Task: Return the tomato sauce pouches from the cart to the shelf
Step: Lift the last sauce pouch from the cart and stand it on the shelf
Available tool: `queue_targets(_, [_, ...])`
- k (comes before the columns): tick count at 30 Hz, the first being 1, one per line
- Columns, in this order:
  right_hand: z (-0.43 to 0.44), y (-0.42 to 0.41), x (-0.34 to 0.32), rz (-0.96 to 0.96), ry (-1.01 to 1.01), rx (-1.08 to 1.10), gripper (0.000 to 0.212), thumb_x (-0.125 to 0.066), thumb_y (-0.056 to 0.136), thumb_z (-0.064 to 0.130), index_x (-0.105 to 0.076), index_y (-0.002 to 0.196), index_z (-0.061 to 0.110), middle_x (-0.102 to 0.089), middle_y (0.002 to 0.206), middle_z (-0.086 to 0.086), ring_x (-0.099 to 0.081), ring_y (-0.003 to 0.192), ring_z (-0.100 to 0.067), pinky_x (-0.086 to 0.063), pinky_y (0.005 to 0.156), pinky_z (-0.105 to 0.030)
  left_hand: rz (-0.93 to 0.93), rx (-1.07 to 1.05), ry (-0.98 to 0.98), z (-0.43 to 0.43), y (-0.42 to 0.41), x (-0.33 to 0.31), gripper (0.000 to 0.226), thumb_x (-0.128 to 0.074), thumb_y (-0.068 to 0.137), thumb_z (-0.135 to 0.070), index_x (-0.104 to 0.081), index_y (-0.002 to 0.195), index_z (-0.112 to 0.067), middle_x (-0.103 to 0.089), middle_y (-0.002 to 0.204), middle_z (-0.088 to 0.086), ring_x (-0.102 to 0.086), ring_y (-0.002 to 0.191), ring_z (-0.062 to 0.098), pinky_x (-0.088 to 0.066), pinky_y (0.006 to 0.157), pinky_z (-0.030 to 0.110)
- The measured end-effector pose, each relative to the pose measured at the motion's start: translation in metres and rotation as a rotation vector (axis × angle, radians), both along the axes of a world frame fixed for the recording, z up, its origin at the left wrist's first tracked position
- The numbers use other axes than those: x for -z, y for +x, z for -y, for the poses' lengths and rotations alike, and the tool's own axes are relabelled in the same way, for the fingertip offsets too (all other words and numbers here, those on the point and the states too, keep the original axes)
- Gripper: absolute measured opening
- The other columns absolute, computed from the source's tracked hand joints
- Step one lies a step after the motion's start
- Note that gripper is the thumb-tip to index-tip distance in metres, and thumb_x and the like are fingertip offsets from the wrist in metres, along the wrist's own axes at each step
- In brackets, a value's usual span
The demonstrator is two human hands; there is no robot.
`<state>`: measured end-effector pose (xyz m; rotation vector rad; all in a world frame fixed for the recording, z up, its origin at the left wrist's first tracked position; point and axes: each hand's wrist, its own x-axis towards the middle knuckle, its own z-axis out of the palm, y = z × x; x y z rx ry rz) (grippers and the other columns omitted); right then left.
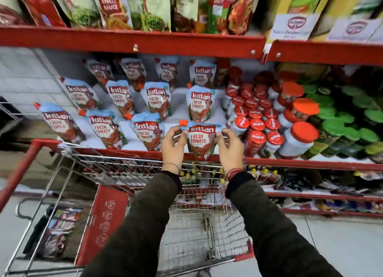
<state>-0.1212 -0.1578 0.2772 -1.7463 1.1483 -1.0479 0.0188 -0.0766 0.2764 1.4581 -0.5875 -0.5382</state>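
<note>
A tomato sauce pouch [200,141], light blue on top with a red label and an orange spout, stands upright at the front edge of the red shelf [128,152]. My left hand [173,144] pinches its top left corner and my right hand [229,147] pinches its top right corner. Several identical pouches [148,132] stand in rows on the same shelf to the left and behind. The wire cart [199,220] with red trim sits below my arms. More pouches [60,233] lie in its left section.
Red-capped jars [256,121] crowd the shelf just right of the held pouch, with white bottles and green-lidded jars further right. An upper shelf [132,41] carries other sauce packs. Lower shelves hold small items. A red divider panel [103,222] splits the cart.
</note>
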Motion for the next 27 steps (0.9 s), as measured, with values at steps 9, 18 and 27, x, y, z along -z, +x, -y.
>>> queue_targets(9, [0.041,0.03,0.017,0.011,0.085,-0.067,0.012,-0.054,0.096,0.011,-0.063,0.104,0.008,-0.07,0.101,-0.012,-0.066,0.094,-0.026,-0.05,0.078,-0.027,-0.014,-0.038,0.064,0.038,0.028,0.015,0.005,-0.065,0.082,-0.037,-0.064,0.082,-0.042,-0.07,0.098,0.005,-0.068,0.103,0.034,-0.055,0.093,0.057])
queue_targets(18, [0.034,0.025,0.03,-0.004,0.132,-0.075,0.012,-0.053,0.097,0.01,-0.063,0.103,0.007,-0.072,0.102,-0.013,-0.066,0.091,-0.024,-0.048,0.076,-0.024,-0.043,-0.008,0.122,0.035,0.024,0.025,0.009,-0.062,0.09,-0.026,-0.062,0.086,-0.034,-0.069,0.101,0.007,-0.067,0.095,0.026,-0.056,0.092,0.056])
queue_targets(27, [0.032,0.024,0.017,-0.104,0.125,-0.111,0.018,-0.053,0.098,0.014,-0.061,0.112,0.007,-0.071,0.111,-0.012,-0.065,0.097,-0.023,-0.043,0.078,-0.022,-0.057,-0.006,0.178,0.032,0.02,0.013,0.036,-0.057,0.094,-0.015,-0.053,0.13,-0.011,-0.064,0.127,0.014,-0.062,0.112,0.024,-0.052,0.101,0.049])
